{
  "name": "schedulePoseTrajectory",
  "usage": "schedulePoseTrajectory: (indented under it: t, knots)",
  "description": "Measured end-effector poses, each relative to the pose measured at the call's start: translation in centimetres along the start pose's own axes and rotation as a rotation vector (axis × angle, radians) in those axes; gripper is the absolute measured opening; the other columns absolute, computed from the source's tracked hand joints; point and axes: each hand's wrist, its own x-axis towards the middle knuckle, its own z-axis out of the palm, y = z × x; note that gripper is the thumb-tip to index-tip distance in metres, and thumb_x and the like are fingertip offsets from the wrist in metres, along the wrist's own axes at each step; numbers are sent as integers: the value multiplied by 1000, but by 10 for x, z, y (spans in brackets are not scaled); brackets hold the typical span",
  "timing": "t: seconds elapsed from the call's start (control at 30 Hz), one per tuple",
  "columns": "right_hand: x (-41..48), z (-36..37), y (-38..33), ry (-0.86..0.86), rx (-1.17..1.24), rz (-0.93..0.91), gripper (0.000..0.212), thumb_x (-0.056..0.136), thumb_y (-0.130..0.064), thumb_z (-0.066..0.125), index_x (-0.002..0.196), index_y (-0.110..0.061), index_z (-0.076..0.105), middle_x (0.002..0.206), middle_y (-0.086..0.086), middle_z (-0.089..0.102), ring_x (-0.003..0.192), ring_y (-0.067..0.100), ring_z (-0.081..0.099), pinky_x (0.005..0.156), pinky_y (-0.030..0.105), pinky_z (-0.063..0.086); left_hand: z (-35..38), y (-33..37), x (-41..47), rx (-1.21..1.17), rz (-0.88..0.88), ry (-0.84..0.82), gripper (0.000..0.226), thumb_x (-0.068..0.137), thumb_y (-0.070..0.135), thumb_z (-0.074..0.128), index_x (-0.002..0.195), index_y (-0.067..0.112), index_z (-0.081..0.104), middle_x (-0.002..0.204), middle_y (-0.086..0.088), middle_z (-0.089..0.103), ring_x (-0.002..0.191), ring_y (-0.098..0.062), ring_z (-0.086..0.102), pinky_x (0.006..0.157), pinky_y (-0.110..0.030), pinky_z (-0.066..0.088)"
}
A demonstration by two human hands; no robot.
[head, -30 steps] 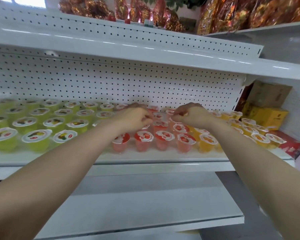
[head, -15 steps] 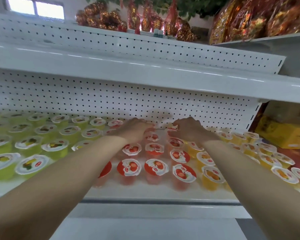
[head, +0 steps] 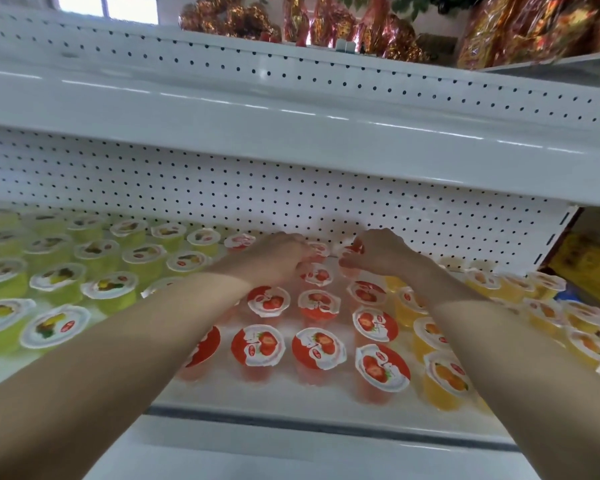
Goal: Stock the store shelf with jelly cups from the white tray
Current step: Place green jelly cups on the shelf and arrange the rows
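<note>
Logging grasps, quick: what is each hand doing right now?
Left hand: curled against a back-row red cup; grip cannot be told.
Right hand: pinches a red jelly cup.

Glossy painted-metal shelf (head: 291, 398); translucent plastic jelly cups (head: 317, 308)

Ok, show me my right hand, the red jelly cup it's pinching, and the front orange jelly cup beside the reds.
right hand (head: 381, 257): head view, back of the hand.
red jelly cup (head: 354, 248): head view, its lid between thumb and fingers.
front orange jelly cup (head: 445, 374): head view, centre of its lid.
</note>
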Motion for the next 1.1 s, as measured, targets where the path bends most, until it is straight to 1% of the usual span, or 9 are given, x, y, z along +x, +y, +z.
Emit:
schedulePoseTrajectory:
  t: [0.13,0.27,0.33,0.4,0.5,0.6,0.73,0.87,1.1]
  knots:
    - [3,0,-2,7,11,2,63,82,-61,65,114,-7,68,106,8,71,95,23,63,83,37,51,1,1,0,9,-9,-10,30,98,25,49,125,25,60,122,3,58,109,-19,54,95,-41,46]
    - [-7,-4,3,21,12,-37,72,83,-64,63,136,-16,52,128,4,61,117,27,55,88,37,42,-3,5,-2,-11,-18,-8,30,96,21,51,124,24,61,122,2,59,113,-21,55,96,-41,46]
    - [-15,-9,6,71,23,-59,61,84,-65,61,127,-22,56,121,2,63,114,26,55,91,39,43,-7,9,-5,-34,-19,21,33,98,26,51,131,27,57,124,1,59,114,-21,53,98,-40,45]
    - [-27,-16,8,75,33,-84,46,83,-67,60,104,-27,63,103,-4,63,104,22,57,87,39,45,-10,13,-9,-49,-24,46,31,98,28,53,128,28,59,123,1,60,113,-20,53,95,-38,44]
    - [-51,-29,4,-30,97,-129,45,77,-70,64,89,-27,65,93,-7,63,92,16,60,82,37,49,-13,21,-13,-60,-60,65,24,95,29,57,118,30,63,116,2,61,109,-20,54,92,-36,45]
    - [-76,-36,-1,-118,117,-183,52,75,-71,65,90,-22,69,90,-4,68,85,12,62,74,32,49,-15,29,-18,-88,-108,64,23,91,25,62,112,34,67,114,6,63,106,-18,56,91,-36,47]
    - [-90,-35,-9,-170,97,-208,46,75,-61,72,94,-19,68,85,-3,72,86,14,64,74,31,49,-15,37,-25,-116,-144,45,24,94,28,59,116,34,67,120,7,64,107,-16,58,86,-26,42]
    - [-81,-27,-12,-83,88,-205,40,75,-53,75,95,-18,69,90,0,70,86,17,64,75,32,50,-19,42,-30,-124,-162,38,27,98,31,54,122,34,64,123,6,61,109,-17,56,84,-23,37]
    - [-65,-11,-9,49,86,-120,39,76,-57,70,93,-22,69,89,-2,69,89,19,63,84,38,52,-17,44,-35,-121,-180,-3,32,98,23,52,124,39,61,118,7,59,94,-12,47,79,-25,35]
